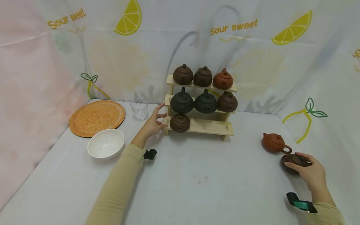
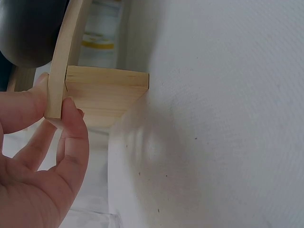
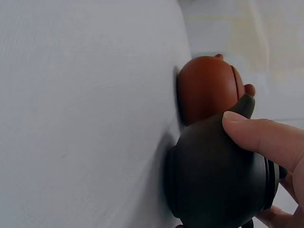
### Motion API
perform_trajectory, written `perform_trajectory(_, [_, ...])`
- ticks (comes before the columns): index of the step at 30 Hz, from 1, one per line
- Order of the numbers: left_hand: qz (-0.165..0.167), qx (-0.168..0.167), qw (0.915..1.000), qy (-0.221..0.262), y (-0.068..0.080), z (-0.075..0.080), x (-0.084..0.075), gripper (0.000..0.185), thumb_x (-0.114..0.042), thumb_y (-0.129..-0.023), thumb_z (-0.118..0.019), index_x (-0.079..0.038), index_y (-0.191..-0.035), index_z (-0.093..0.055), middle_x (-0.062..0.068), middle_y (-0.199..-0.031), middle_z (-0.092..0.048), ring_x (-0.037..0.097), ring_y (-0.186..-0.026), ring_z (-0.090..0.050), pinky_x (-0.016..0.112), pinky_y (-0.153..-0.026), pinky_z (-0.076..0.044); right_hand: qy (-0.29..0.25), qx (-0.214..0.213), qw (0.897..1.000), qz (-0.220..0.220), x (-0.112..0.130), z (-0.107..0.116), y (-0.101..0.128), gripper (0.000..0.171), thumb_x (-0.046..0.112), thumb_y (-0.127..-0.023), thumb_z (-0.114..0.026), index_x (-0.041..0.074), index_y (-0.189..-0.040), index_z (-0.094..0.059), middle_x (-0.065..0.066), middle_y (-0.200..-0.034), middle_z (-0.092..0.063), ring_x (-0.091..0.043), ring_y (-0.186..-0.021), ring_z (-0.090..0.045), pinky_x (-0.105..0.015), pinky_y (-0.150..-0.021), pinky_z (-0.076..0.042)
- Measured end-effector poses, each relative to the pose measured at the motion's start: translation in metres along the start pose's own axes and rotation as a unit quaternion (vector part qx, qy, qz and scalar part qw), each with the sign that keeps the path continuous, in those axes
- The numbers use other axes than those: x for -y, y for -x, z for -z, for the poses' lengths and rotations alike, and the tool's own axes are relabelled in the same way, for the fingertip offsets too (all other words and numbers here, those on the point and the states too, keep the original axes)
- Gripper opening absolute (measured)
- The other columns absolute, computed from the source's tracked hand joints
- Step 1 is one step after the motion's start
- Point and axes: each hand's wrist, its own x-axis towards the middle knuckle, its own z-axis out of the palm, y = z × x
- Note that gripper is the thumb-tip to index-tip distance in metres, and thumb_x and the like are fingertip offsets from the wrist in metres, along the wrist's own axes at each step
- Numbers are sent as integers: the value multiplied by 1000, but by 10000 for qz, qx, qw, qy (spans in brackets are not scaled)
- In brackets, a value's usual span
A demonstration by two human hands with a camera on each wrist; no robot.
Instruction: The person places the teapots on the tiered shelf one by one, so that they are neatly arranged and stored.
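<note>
A three-tier wooden rack (image 1: 209, 126) stands at the back of the table with several small clay teapots on it. My left hand (image 1: 154, 122) grips the left end of the rack; in the left wrist view my thumb and fingers (image 2: 71, 137) pinch the edge of the wooden shelf (image 2: 57, 80). At the right, my right hand (image 1: 307, 170) grips a dark brown teapot (image 1: 293, 161) that sits on the table; my thumb (image 3: 259, 133) lies over the dark teapot (image 3: 216, 175). A reddish teapot (image 1: 274, 142) stands just behind it, also seen as the reddish teapot (image 3: 206, 88).
An orange round tray (image 1: 97, 117), a white bowl (image 1: 106, 143) and a clear glass cup (image 1: 139, 109) sit at the left. A printed lemon backdrop (image 1: 253, 56) walls the white table (image 1: 197, 178) at the back and sides.
</note>
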Motion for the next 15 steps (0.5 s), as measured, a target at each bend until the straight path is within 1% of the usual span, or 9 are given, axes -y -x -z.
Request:
perform_trajectory(4, [-21, 4, 10000, 56, 0, -1, 0, 90, 11, -83, -61, -26, -149, -12, 23, -137, -42, 40, -94, -56, 33, -73, -48, 213, 290, 9986, 376, 1, 7, 7, 81, 40, -77, -75, 8, -141, -37, -34, -145, -16, -52, -122, -22, -61, -89, -31])
perform_trajectory(6, [-58, 1, 10000, 74, 0, 0, -1, 90, 12, -83, -61, -25, -149, -13, 24, -137, -42, 40, -95, -56, 33, -73, -48, 302, 417, 9971, 560, 3, 10, 12, 77, 40, -77, -75, 12, -140, -40, -35, -143, -19, -51, -118, -26, -50, -82, -40])
perform_trajectory(8, [-108, 1, 9999, 74, 1, 0, -1, 90, 12, -82, -61, -23, -149, -12, 25, -136, -42, 41, -94, -56, 32, -72, -48, 337, 531, 9953, 735, 8, 12, 17, 73, 38, -77, -75, 14, -138, -43, -35, -140, -23, -48, -113, -31, -36, -73, -45])
perform_trajectory(10, [-115, -5, 9999, 69, 1, 0, -1, 90, 12, -82, -61, -23, -149, -12, 25, -136, -42, 40, -95, -56, 32, -72, -48, 368, 607, 9933, 913, 15, 12, 21, 68, 36, -77, -76, 16, -136, -47, -34, -138, -27, -47, -111, -35, -23, -63, -42])
perform_trajectory(11, [-107, -8, 9999, 65, 1, 1, -1, 90, 12, -82, -61, -23, -149, -12, 25, -136, -42, 40, -95, -56, 33, -72, -47, 384, 617, 9920, 1032, 18, 12, 23, 66, 35, -78, -76, 17, -134, -48, -33, -136, -29, -46, -109, -37, -19, -59, -40])
perform_trajectory(15, [-37, -15, 10000, 76, 0, 0, -1, 90, 12, -82, -62, -26, -149, -13, 23, -137, -43, 40, -95, -57, 34, -73, -48, 333, 746, 9864, 1426, 33, 6, 28, 64, 31, -79, -76, 15, -134, -49, -33, -135, -33, -46, -111, -36, -24, -65, -39])
